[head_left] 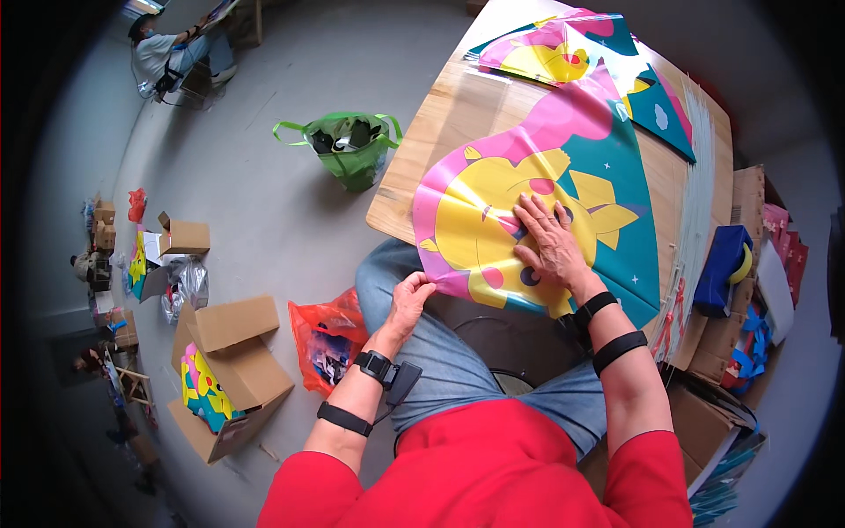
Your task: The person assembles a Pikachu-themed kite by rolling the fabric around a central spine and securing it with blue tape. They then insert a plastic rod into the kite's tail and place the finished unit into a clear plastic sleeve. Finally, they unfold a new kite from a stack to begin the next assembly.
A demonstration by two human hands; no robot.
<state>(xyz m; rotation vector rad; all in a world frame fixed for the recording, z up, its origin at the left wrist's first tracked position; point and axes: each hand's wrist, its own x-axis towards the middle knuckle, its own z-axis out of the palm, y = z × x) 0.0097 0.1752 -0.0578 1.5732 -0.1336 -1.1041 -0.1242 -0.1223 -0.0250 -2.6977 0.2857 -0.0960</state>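
Note:
A large printed kite sail (pixel 458 220), pink, yellow and teal with a cartoon figure, lies over the near part of the wooden table, its near edge hanging past the edge toward my lap. My left hand (pixel 407 304) pinches its near left corner between thumb and fingers. My right hand (pixel 553 242) rests flat on the yellow print, fingers spread. Some creases run across the shiny sheet. More folded sails of the same print (pixel 563 53) are stacked at the table's far end.
Thin pale rods (pixel 695 185) lie along the right side of the wooden table (pixel 400 189). A blue tape dispenser (pixel 723 271) stands to the right. On the floor at left are a green bag (pixel 348 163), a red plastic bag (pixel 308 334) and an open carton (pixel 251 352). Another person (pixel 172 57) sits far left.

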